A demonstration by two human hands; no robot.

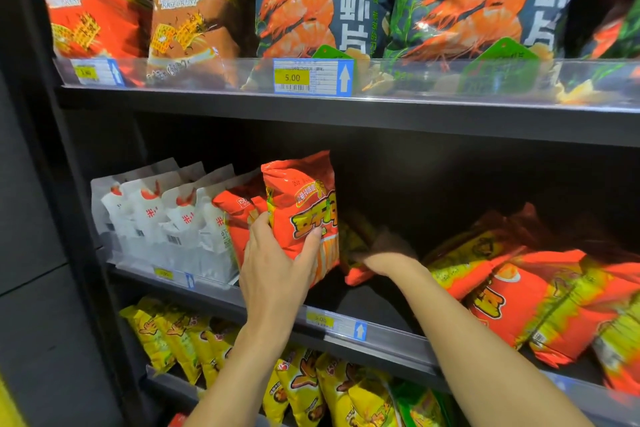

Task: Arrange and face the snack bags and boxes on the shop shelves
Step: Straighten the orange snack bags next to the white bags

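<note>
My left hand point(277, 263) grips an upright orange snack bag point(304, 204) on the middle shelf point(388, 336), thumb on its front and fingers round its left edge. My right hand point(384, 253) reaches deeper into the dark shelf behind that bag and touches another orange and yellow bag point(356, 274) lying there; its fingers are blurred and partly hidden. To the right, several orange and yellow bags point(519, 295) lie tumbled on their sides. White bags point(162, 218) stand in rows to the left.
The top shelf holds orange rice-crust bags point(93, 0) and dark shrimp-chip bags point(318, 0) behind a clear rail with a 5.00 price tag point(311, 76). Yellow bags point(311, 388) fill the bottom shelf. A dark upright post point(52, 184) bounds the left side.
</note>
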